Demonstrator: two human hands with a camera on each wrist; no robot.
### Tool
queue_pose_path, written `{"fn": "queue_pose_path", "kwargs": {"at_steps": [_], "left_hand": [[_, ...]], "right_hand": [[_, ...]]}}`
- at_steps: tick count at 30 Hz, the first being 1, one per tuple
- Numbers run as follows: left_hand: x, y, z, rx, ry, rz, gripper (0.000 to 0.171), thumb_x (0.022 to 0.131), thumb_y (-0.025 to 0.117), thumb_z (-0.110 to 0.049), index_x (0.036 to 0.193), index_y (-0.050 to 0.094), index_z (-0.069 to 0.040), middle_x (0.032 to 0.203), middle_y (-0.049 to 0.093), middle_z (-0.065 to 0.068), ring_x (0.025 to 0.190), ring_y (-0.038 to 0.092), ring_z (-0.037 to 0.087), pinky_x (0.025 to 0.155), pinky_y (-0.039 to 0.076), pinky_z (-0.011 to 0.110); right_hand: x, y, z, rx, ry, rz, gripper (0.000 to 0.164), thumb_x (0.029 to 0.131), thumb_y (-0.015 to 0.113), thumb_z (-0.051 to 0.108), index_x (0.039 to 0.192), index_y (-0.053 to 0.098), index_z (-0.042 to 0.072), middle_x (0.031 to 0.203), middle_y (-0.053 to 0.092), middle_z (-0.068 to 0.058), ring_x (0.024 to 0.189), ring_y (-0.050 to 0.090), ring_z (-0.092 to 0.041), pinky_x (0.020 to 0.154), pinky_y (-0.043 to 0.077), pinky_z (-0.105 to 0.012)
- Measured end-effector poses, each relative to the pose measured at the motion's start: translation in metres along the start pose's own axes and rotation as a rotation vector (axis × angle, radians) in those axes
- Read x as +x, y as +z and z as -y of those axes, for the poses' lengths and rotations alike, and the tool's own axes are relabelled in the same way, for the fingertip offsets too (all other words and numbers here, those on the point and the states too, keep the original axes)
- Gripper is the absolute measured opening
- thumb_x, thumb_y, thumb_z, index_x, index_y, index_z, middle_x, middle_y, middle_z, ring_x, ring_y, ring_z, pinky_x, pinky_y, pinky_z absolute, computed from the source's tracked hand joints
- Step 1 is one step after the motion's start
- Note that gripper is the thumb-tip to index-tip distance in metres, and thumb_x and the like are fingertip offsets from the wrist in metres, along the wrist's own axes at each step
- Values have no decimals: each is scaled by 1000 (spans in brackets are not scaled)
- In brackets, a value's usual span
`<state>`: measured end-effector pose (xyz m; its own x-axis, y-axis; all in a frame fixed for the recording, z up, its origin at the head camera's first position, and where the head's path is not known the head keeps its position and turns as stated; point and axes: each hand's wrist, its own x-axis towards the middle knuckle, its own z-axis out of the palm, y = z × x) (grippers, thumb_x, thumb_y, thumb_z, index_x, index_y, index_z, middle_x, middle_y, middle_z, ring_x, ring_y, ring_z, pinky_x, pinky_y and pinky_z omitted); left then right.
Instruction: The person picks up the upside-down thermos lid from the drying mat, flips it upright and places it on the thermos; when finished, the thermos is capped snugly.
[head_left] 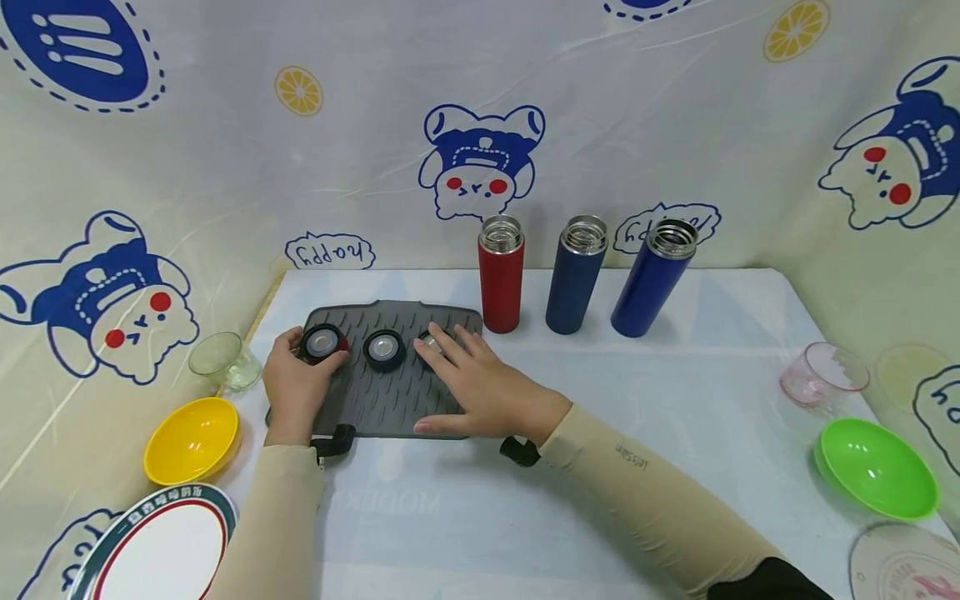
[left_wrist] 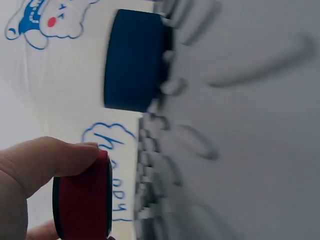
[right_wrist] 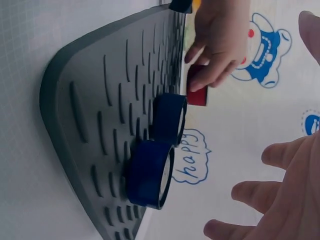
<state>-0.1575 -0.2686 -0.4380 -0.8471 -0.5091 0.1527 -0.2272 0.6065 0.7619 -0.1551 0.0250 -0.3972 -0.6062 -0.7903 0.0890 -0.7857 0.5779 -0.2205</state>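
Note:
My left hand (head_left: 296, 396) pinches a red bottle lid (left_wrist: 82, 200) between thumb and fingers at the left side of a grey ridged drying mat (head_left: 405, 404). The lid's flat inner side faces up, and in the left wrist view it appears slightly off the mat. A dark blue lid (head_left: 384, 350) rests upside down at the mat's middle. Over the mat's right part, my right hand (head_left: 498, 387) is spread with straight fingers, partly hiding a brighter blue lid (right_wrist: 147, 174). The right wrist view shows that lid on the mat, apart from the fingers.
Lidless red (head_left: 501, 283), dark blue (head_left: 573, 283) and bright blue (head_left: 648, 287) bottles stand behind the mat. To the left are a glass (head_left: 232, 367), yellow bowl (head_left: 191, 442) and plate (head_left: 165, 550); to the right, a pink glass (head_left: 821, 379), green bowl (head_left: 877, 471) and pale plate (head_left: 900, 567).

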Motion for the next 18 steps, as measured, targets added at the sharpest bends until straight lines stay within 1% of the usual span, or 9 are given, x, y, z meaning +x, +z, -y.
{"fn": "queue_pose_path", "kwargs": {"at_steps": [3, 6, 9, 13, 18], "left_hand": [[-3, -4, -9, -20, 38, -9, 79, 71, 82, -32, 136, 45, -6, 126, 54, 15, 112, 50, 28, 96, 38, 41], [-10, -7, -19, -29, 99, -1, 76, 71, 82, -33, 135, 47, -8, 122, 55, 13, 105, 51, 27, 89, 43, 40], [-21, -8, -31, -34, 184, 10, 75, 70, 83, -31, 133, 50, -9, 119, 55, 13, 100, 51, 26, 83, 45, 40], [-34, -7, -46, -40, 310, 34, 73, 67, 86, -29, 130, 53, -11, 117, 56, 10, 101, 53, 25, 82, 44, 42], [-47, -2, -60, -30, 434, 97, 76, 65, 87, -31, 130, 53, -13, 121, 56, 6, 99, 54, 25, 80, 43, 44]], "right_hand": [[1, 1, -1, 11, 11, 8, 98, 76, 29, 84, 148, -11, 31, 154, -10, 2, 138, 6, -37, 108, 8, -52], [2, 1, -2, 41, 23, 17, 98, 76, 29, 84, 148, -11, 31, 154, -12, 3, 138, 5, -36, 108, 9, -51], [3, 0, -3, 78, 36, 23, 98, 76, 30, 83, 149, -7, 31, 154, -12, 4, 138, 6, -36, 107, 13, -51], [4, -3, -4, 135, 53, 21, 97, 77, 32, 82, 150, -4, 29, 155, -8, 3, 139, 4, -31, 106, 17, -49], [4, -5, -6, 238, 56, -5, 93, 80, 35, 78, 151, -1, 28, 156, 1, -1, 140, 5, -24, 106, 21, -46]]}}
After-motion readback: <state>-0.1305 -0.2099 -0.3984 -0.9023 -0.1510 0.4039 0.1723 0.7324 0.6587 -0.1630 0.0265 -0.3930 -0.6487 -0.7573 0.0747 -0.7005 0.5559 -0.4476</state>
